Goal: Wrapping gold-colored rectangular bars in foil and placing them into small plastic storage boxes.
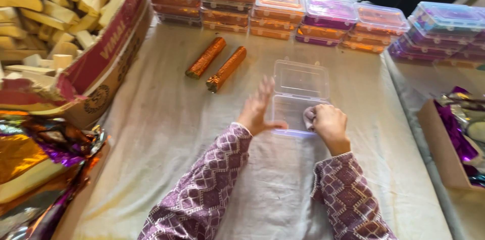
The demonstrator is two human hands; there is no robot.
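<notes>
An open clear plastic box (301, 79) lies on the cloth-covered table, its lid flipped back. My left hand (257, 109) rests flat with fingers spread against the box's left edge. My right hand (328, 121) is closed on a small pale cloth (308, 115) pressed into the box's lower tray. Two orange foil-wrapped rolls (216, 63) lie apart from my hands, up and to the left of the box.
Stacks of closed clear boxes (283, 10) with orange and purple contents line the far edge. A cardboard carton (101, 63) of pale wooden blocks stands at left. Foil wrappers (40, 154) pile at the near left; a tray of purple foil pieces (454, 134) sits at right.
</notes>
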